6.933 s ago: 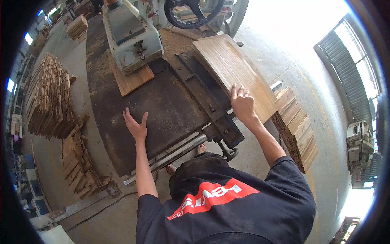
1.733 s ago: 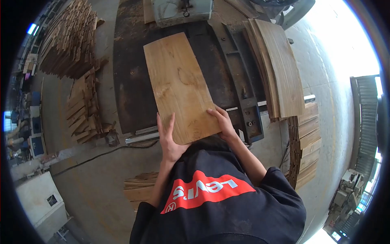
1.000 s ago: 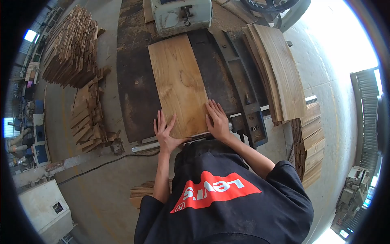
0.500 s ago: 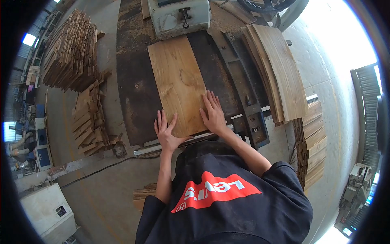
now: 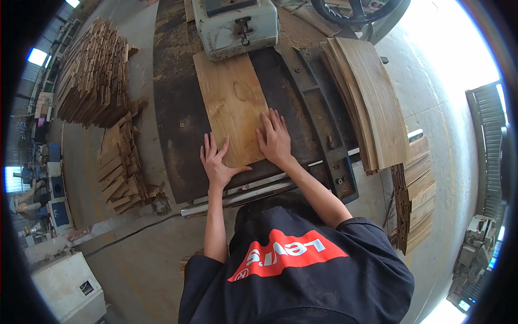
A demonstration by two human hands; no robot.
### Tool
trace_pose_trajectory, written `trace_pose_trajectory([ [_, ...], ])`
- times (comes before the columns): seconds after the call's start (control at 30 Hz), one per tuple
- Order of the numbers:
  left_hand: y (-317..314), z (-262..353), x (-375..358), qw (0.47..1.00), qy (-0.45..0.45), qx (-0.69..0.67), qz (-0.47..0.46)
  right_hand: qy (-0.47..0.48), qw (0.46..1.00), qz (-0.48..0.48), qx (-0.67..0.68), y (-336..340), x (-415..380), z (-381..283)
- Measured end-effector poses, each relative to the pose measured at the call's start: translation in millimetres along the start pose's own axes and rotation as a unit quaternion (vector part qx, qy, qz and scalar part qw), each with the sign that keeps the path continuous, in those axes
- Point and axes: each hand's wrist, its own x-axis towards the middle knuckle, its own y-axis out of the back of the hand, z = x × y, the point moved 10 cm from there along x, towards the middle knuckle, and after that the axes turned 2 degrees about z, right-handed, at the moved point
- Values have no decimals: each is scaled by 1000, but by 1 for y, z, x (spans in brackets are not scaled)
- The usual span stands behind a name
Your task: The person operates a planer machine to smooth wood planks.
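A flat wooden board (image 5: 232, 102) lies on the dark machine table (image 5: 181, 140), its far end reaching under the grey machine housing (image 5: 232, 35). At the board's near left corner rests my left hand (image 5: 217, 164), fingers spread along the left edge and thumb against the near end. My right hand (image 5: 276, 141) lies on the right edge, fingers stretched forward and apart. Both hands touch the board without wrapping round it. The part of the board beneath the housing is hidden.
A stack of wide boards (image 5: 372, 102) leans along the table's right side, above more planks (image 5: 421, 189). Tall piles of thin wood pieces (image 5: 94, 75) stand on the floor at left. A black handwheel (image 5: 356, 11) sits at the far right. Sawdust covers the table's back.
The board has slid forward, farther under the housing, and both hands have moved forward with it. More of the table's near edge now shows behind the board.
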Motion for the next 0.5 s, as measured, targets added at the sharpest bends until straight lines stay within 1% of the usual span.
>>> trace_pose_trajectory([
  [0.13, -1, -7, 29, 1000, 3, 6, 6, 0, 1000, 17, -25, -11, 25, 4],
  [0.23, -7, -16, 54, 1000, -3, 8, 13, -5, 999, 28, -42, -20, 57, 10],
  [0.3, -6, -19, 71, 1000, -13, -6, 16, -8, 999, 34, -37, -25, 65, 13],
  [0.5, -16, -31, 103, 1000, -5, 30, -2, -27, 998, 51, -24, -38, 99, 27],
])
